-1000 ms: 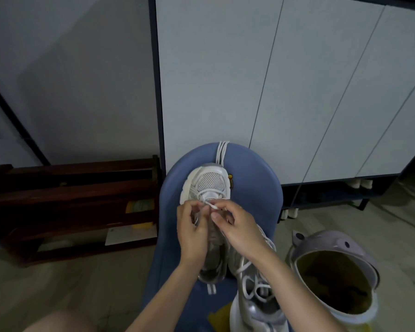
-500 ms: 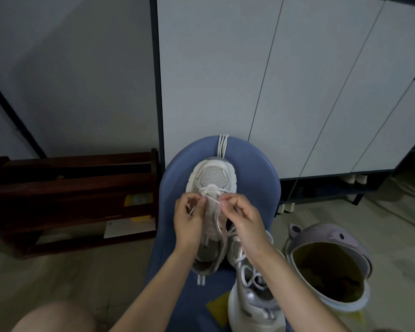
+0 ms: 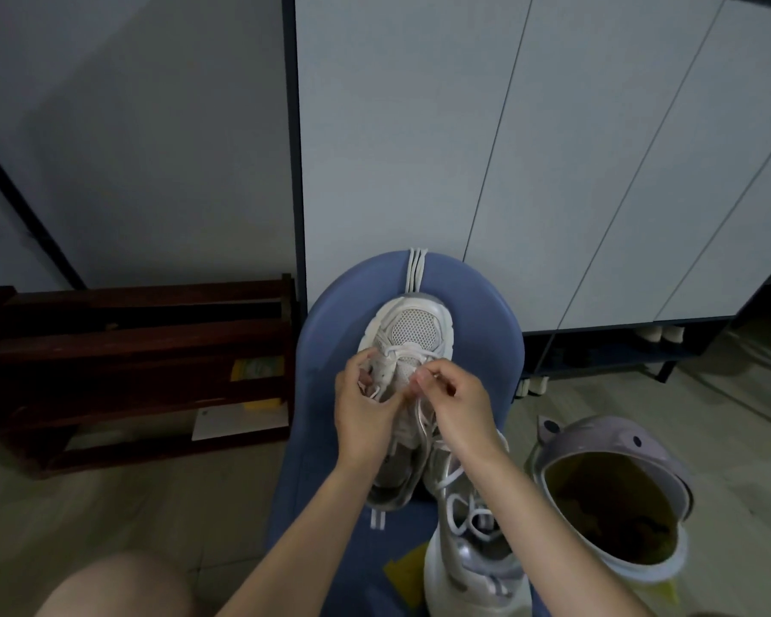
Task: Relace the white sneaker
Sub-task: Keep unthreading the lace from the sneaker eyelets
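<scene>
While both hands work at its laces, a white sneaker [image 3: 408,336] lies lengthwise on a blue padded seat [image 3: 486,345], its mesh toe pointing toward the seat's far rounded edge and its heel toward the near end. The left hand [image 3: 363,414] curls over the sneaker's left side at mid-length, fingertips bent in against the eyelet row, its grip closed on a bit of white lace [image 3: 401,349]. The right hand [image 3: 457,405] sits just beside it over the tongue, thumb and forefinger pinched together on a lace strand that trails down toward the heel. A short run of lace already crosses the lowest eyelets behind the toe mesh.

A second white sneaker [image 3: 472,554], fully laced, stands at the seat's near right edge, touching the heel area of the first and partly hidden under the right forearm. Three white cords [image 3: 416,271] hang over the seat's far edge, just beyond the toe. A yellow scrap [image 3: 403,572] shows on the seat near the second sneaker.

On the floor to the right of the seat sits a lilac bin [image 3: 615,443] with small ears and dot eyes on its hood, its mouth open toward the camera. A dark wooden rack [image 3: 130,331] stands on the floor to the left, with a white paper [image 3: 237,420] on its lower shelf. White cabinet doors [image 3: 553,149] fill the wall behind. A bare knee [image 3: 112,585] shows at the lower left.
</scene>
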